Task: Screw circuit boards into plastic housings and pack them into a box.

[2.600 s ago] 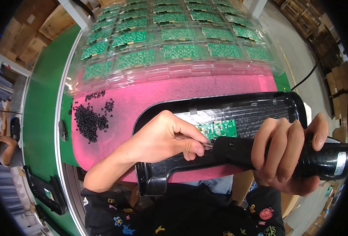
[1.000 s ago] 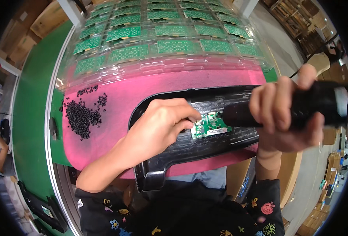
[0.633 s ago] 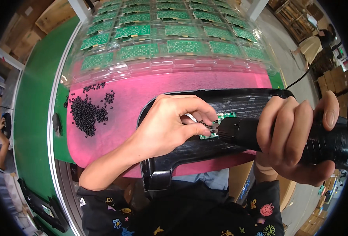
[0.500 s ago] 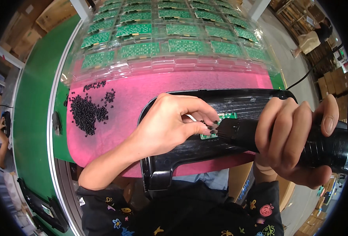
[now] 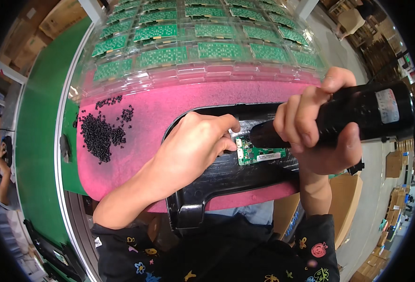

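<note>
My right hand (image 5: 311, 122) is wrapped around a thick black cylindrical power screwdriver (image 5: 374, 113), tilted so its narrow end meets the upper left part of a green circuit board (image 5: 247, 157). The board lies inside a long black plastic housing (image 5: 203, 183). Beside the board's left edge is my left hand (image 5: 186, 148), its fingers curled and the thumb close to the white connectors. Whatever those fingers hold is hidden. The screwdriver's tip is also hard to make out against the dark housing.
A heap of small black screws (image 5: 96, 136) lies on the pink mat (image 5: 142, 108) at the left. Stacked clear trays (image 5: 193, 70) of green boards fill the far side. A dark small object (image 5: 65, 146) rests on the green table edge. Cardboard boxes stand at right.
The screwdriver has swung from lying nearly level at my left fingertips to a raised tilt over the board. My left fingers have drawn back leftward, uncovering more of the board.
</note>
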`<state>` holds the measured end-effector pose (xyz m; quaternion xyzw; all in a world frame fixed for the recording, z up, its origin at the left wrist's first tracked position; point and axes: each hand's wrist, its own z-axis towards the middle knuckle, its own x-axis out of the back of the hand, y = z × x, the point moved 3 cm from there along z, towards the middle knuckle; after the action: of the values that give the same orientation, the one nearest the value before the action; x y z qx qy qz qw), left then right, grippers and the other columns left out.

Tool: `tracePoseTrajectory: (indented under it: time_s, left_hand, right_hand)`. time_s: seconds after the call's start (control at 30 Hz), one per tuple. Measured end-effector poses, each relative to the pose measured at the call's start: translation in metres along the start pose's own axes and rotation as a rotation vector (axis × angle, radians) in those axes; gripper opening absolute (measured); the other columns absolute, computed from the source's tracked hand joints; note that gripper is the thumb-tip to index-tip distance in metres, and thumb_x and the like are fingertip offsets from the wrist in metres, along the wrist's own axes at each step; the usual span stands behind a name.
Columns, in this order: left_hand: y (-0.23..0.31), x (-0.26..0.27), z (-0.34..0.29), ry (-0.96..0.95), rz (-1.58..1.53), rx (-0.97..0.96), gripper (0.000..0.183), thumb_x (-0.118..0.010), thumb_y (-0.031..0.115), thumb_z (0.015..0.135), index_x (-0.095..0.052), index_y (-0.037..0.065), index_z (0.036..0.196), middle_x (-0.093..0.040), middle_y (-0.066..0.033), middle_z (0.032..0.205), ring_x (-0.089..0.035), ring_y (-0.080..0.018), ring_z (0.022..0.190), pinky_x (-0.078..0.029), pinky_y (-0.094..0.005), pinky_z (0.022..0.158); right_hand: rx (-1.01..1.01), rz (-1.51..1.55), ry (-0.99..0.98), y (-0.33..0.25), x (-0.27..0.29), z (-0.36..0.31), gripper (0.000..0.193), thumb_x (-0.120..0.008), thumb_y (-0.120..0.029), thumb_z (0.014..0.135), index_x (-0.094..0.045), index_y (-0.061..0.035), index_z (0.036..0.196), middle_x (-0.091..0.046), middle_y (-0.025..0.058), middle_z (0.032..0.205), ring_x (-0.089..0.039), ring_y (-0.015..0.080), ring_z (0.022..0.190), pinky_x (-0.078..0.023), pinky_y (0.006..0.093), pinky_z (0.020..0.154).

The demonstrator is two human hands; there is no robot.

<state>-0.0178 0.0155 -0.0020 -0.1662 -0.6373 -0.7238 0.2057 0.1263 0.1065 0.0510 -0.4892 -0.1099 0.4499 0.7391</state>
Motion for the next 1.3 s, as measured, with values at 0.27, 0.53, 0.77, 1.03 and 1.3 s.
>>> tracePoseTrajectory:
  time_s: [0.27, 0.53, 0.77, 1.03, 1.3]
  left_hand:
    - [-0.001, -0.002, 0.0, -0.092, 0.07, -0.091, 0.012, -0.069, 0.002, 0.081, -0.065, -0.006, 0.089, -0.064, -0.0167, 0.071, -0.064, -0.0261, 0.06, -0.051, -0.0334, 0.058]
    - [0.0, -0.002, -0.003, -0.036, 0.199, -0.018, 0.007, -0.066, 0.003, 0.083, -0.064, -0.003, 0.086, -0.06, -0.0178, 0.069, -0.06, -0.0331, 0.061, -0.047, -0.039, 0.058]
    - [0.002, -0.001, -0.005, 0.003, 0.286, -0.009, 0.007, -0.063, 0.005, 0.084, -0.061, -0.001, 0.088, -0.059, -0.0192, 0.071, -0.059, -0.0388, 0.07, -0.046, -0.0443, 0.062]
    - [0.006, 0.0, -0.005, -0.09, 0.432, 0.013, 0.015, -0.058, 0.003, 0.08, -0.06, -0.002, 0.094, -0.067, -0.0183, 0.085, -0.066, -0.0372, 0.076, -0.052, -0.0454, 0.061]
    - [0.003, 0.001, -0.006, -0.047, 0.377, -0.053, 0.009, -0.06, 0.005, 0.083, -0.06, -0.002, 0.087, -0.066, -0.0195, 0.08, -0.065, -0.0376, 0.074, -0.051, -0.0459, 0.058]
  right_hand:
    - [0.036, 0.182, -0.084, -0.008, 0.002, 0.0, 0.049, -0.056, -0.047, 0.091, -0.04, -0.0094, 0.119, -0.046, -0.0025, 0.059, -0.044, 0.0086, 0.044, -0.038, 0.025, 0.048]
    - [-0.014, -0.068, 0.032, 0.001, -0.004, -0.001, 0.051, -0.057, -0.046, 0.089, -0.04, -0.0059, 0.117, -0.044, -0.0008, 0.057, -0.039, 0.0098, 0.042, -0.035, 0.0257, 0.045]
    - [-0.036, -0.12, -0.008, 0.006, -0.004, 0.001, 0.05, -0.057, -0.043, 0.089, -0.038, -0.0048, 0.115, -0.044, -0.0001, 0.057, -0.039, 0.0098, 0.042, -0.036, 0.0253, 0.045]
    - [-0.145, -0.172, -0.06, 0.012, -0.011, 0.003, 0.051, -0.059, -0.042, 0.087, -0.04, -0.0019, 0.112, -0.043, -0.0012, 0.055, -0.039, 0.0093, 0.041, -0.035, 0.0248, 0.042]
    - [-0.119, -0.159, -0.036, 0.018, -0.018, 0.006, 0.065, -0.057, -0.042, 0.09, -0.033, 0.0023, 0.131, -0.041, -0.0012, 0.054, -0.038, 0.0097, 0.041, -0.034, 0.0252, 0.043]
